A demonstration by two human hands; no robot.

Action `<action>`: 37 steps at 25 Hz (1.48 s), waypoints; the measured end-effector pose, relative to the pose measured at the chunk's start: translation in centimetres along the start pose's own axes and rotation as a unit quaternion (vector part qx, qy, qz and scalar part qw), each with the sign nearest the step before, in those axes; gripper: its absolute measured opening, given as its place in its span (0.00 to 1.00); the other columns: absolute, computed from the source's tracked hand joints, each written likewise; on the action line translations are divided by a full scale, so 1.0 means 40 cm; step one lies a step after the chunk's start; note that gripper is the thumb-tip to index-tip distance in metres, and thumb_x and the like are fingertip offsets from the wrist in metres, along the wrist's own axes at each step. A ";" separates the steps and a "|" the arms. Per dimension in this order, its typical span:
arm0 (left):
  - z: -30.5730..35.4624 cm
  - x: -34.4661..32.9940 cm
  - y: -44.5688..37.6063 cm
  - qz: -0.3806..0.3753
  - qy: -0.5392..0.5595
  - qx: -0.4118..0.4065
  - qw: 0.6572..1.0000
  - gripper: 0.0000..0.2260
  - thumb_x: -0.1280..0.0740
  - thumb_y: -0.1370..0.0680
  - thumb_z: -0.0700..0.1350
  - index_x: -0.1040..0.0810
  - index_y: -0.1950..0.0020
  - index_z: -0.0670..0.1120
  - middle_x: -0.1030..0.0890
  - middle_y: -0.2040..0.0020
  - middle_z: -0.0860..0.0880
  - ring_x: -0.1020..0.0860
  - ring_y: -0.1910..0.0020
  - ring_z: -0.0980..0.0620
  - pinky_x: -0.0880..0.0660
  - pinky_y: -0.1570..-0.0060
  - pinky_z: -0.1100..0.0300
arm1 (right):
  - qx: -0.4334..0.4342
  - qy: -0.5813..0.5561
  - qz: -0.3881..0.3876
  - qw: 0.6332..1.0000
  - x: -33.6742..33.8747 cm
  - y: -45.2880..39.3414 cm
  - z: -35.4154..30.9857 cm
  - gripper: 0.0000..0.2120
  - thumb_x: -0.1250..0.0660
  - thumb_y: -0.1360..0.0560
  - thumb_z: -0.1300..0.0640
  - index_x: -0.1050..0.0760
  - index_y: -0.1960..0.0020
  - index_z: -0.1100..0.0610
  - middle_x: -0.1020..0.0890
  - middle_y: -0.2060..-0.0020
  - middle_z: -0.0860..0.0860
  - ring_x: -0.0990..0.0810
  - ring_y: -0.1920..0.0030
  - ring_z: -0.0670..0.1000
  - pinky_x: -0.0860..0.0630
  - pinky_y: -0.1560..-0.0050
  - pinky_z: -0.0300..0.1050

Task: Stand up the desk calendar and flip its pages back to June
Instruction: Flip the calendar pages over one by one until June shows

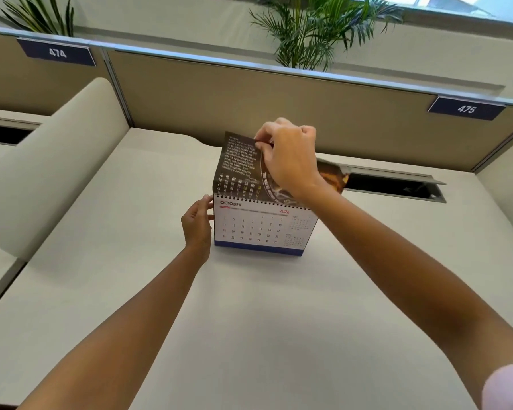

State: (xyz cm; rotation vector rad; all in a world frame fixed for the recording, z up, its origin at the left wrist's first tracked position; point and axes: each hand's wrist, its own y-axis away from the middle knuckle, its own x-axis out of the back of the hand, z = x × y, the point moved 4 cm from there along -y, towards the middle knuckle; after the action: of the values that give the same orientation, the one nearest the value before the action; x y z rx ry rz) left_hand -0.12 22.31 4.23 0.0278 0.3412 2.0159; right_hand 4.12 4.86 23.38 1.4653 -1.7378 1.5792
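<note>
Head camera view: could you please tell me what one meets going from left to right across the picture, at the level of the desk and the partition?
Sign 474 → left hand → desk calendar → right hand holding the lifted page → cable slot → sign 475.
</note>
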 end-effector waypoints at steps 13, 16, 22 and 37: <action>-0.020 0.030 -0.015 -0.022 0.030 0.018 0.999 0.11 0.29 0.23 0.59 0.17 0.59 0.54 0.13 0.57 0.55 0.18 0.62 0.59 0.27 0.48 0.50 | -0.198 -0.012 -0.290 0.936 -0.273 -0.093 0.170 0.07 0.32 0.20 0.54 0.15 0.47 0.49 0.15 0.45 0.49 0.23 0.38 0.56 0.38 0.33 0.57; -0.017 0.027 -0.013 -0.024 0.032 0.016 0.999 0.11 0.28 0.24 0.59 0.17 0.59 0.53 0.13 0.57 0.55 0.18 0.63 0.59 0.27 0.49 0.50 | -0.205 -0.028 -0.247 0.947 -0.274 -0.090 0.178 0.06 0.33 0.21 0.53 0.16 0.48 0.49 0.15 0.47 0.47 0.22 0.40 0.54 0.37 0.37 0.54; -0.010 0.021 -0.006 -0.027 0.040 0.019 0.999 0.11 0.27 0.24 0.59 0.17 0.61 0.54 0.13 0.59 0.56 0.19 0.64 0.59 0.26 0.50 0.52 | -0.030 -0.078 -0.050 0.995 -0.199 -0.030 0.124 0.05 0.33 0.21 0.56 0.19 0.49 0.53 0.16 0.53 0.46 0.19 0.49 0.49 0.29 0.40 0.50; -0.024 0.020 -0.011 -0.043 0.049 0.015 0.998 0.09 0.28 0.23 0.55 0.13 0.59 0.55 0.13 0.56 0.54 0.17 0.60 0.54 0.20 0.60 0.60 | 0.406 0.153 -0.050 0.900 -0.435 0.408 0.115 0.16 0.30 0.25 0.59 0.27 0.38 0.53 0.19 0.39 0.50 0.20 0.43 0.52 0.31 0.36 0.49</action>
State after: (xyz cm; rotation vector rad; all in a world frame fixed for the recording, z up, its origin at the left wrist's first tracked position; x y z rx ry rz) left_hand -0.26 23.00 3.10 -0.0670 0.4278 1.9318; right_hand -1.35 5.58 -0.29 1.4634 -0.8165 2.4698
